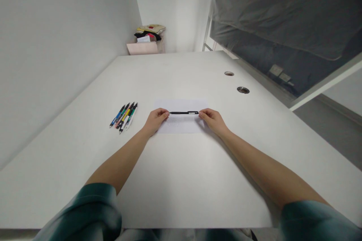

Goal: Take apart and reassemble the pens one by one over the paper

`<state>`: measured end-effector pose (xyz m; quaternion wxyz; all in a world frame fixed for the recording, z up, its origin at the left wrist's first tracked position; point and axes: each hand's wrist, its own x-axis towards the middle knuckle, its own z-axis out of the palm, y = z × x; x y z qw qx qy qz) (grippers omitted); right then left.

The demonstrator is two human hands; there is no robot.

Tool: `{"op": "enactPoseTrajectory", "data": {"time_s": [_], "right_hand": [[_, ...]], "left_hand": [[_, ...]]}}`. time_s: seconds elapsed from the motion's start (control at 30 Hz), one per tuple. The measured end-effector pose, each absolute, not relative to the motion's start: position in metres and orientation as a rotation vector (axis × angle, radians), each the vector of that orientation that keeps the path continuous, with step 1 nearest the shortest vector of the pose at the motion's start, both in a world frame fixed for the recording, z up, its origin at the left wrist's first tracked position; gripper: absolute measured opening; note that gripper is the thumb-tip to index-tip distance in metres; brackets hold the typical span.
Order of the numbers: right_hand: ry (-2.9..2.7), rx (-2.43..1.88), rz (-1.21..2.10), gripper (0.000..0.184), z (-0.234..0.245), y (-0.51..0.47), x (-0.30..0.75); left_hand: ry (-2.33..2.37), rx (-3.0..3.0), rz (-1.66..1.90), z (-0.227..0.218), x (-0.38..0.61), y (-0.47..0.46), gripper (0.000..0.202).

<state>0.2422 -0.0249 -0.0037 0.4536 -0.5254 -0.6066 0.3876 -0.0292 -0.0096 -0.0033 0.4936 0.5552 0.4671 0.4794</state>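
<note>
A black pen (183, 113) is held level between my two hands, its clip end to the right. The fingertips of my left hand (157, 119) pinch its left tip. At the other end, my right hand (212, 119) is closed on the clip end between thumb and fingers. Beneath the pen, a sheet of white paper (181, 126) lies flat on the white table (181, 180). To the left of my left hand rests a loose bunch of several pens (124, 116) in blue, green, yellow, black and white.
Two round cable holes (243, 90) are set in the table's right side. Beyond the far edge stands a pale pink box (143, 48) with folded cloth on it. A wall runs along the left. On the right is a white-framed bed (325, 79) with a dark grey cover.
</note>
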Motion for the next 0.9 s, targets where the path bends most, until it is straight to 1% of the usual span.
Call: {"op": "enactPoseTrajectory", "data": {"time_s": [0.63, 0.9], "right_hand": [[-1.512, -1.288, 0.946, 0.034, -0.0029, -0.0250, 0.2425], [-1.514, -1.310, 0.944, 0.035, -0.0016, -0.0254, 0.2417]], "left_hand": [[1.161, 1.396, 1.146, -0.0003, -0.0281, -0.0104, 0.027], [1.178, 1.424, 1.143, -0.0026, -0.0277, -0.0092, 0.030]]}}
